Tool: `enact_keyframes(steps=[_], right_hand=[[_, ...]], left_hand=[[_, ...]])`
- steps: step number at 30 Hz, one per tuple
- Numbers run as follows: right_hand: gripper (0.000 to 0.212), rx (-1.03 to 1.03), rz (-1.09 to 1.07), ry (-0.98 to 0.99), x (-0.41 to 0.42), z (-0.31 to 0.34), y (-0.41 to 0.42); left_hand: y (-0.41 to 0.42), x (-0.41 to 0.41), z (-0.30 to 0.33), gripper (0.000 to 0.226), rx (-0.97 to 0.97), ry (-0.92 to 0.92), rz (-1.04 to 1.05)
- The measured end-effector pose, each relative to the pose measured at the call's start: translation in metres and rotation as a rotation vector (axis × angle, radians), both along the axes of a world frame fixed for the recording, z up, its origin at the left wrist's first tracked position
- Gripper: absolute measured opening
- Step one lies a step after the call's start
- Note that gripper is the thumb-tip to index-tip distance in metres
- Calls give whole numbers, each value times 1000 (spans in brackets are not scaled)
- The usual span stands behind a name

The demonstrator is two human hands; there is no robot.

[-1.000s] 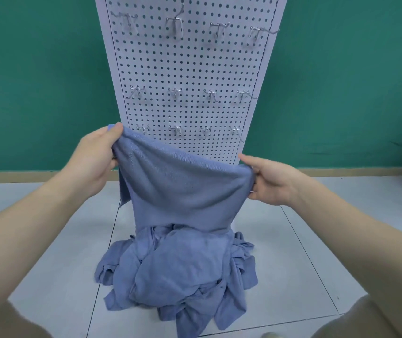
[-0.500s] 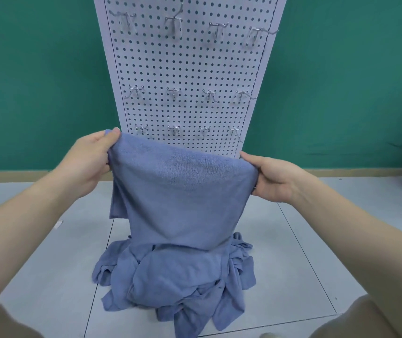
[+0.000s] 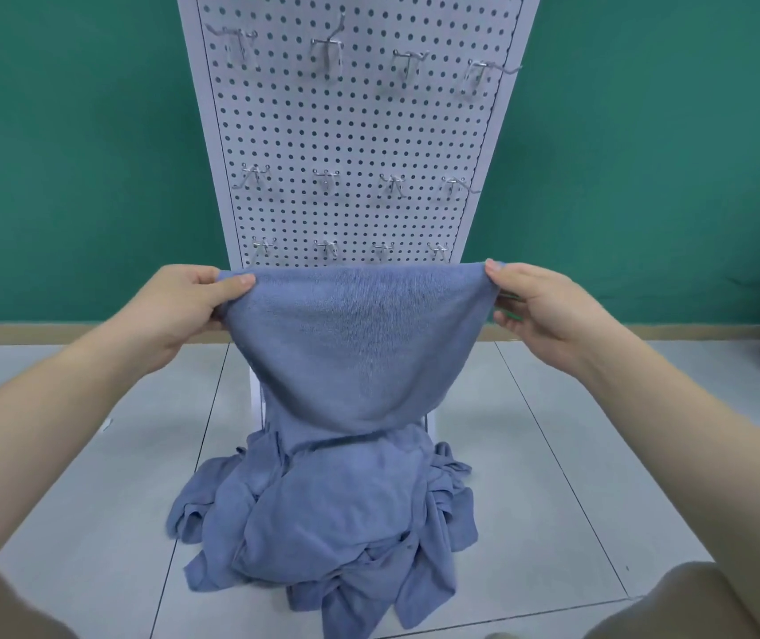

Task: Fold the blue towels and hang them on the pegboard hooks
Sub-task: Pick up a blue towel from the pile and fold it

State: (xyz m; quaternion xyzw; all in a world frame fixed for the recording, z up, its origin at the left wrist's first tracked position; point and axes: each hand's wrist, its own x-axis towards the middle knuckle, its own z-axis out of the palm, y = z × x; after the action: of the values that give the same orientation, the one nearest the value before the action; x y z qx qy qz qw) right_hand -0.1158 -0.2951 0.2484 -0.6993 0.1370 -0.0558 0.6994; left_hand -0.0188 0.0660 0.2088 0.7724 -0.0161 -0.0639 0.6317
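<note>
Fingers (image 3: 235,284) of your left hand (image 3: 184,311) and right hand (image 3: 539,311) pinch the towel (image 3: 359,343) by its top corners, edge level, sagging over the pile (image 3: 332,523). Pegboard (image 3: 355,131) hooks (image 3: 325,248) sit directly behind, equally near both hands.

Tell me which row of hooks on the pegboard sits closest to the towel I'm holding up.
The bottom row of hooks, just above the held towel's top edge; the other two rows sit higher on the pegboard.
</note>
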Motion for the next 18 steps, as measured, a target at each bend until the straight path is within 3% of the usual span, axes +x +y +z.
enact_keyframes(steps=[11,18], right_hand=[[19,96,13,-121,2,-4,4],[17,106,-1,-177,4,-3,7]], left_hand=[[-11,-1,10,16,-187,-221,140],[-13,-5,17,18,-439,-176,64]])
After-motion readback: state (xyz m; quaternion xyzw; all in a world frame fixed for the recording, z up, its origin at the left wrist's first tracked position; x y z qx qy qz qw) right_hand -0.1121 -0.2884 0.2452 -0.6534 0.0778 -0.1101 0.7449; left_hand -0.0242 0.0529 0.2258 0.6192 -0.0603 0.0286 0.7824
